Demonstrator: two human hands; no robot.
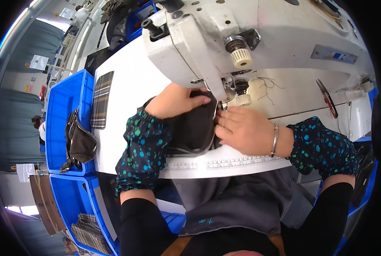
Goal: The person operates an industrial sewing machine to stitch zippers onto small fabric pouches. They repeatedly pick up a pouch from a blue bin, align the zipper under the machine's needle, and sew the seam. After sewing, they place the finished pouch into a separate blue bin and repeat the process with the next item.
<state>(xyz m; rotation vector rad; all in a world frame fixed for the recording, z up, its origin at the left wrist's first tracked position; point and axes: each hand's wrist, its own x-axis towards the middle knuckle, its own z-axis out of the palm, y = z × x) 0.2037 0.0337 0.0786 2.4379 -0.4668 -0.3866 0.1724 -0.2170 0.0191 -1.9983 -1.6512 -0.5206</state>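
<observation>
A dark brown fabric piece (pixel 193 127) with a zipper (pixel 190 150) along its curved edge lies on the white sewing table, under the head of a sewing machine (pixel 199 51). My left hand (pixel 177 101) rests on the fabric's far left part, thumb stretched out; its other fingertips are partly hidden by the machine head. Just right of the needle area, my right hand (pixel 246 130) has its fingers bent around the fabric's right edge, close to the presser foot. The needle itself is hidden.
Left of the table stand blue bins (pixel 68 123), one with a dark fabric pouch (pixel 81 141), another with plaid pieces (pixel 90 232). A plaid panel (pixel 102 100) lies at the table's left. Thread snips (pixel 327 98) and loose threads (pixel 265 87) lie right. A ruler strip (pixel 237 163) runs along the front edge.
</observation>
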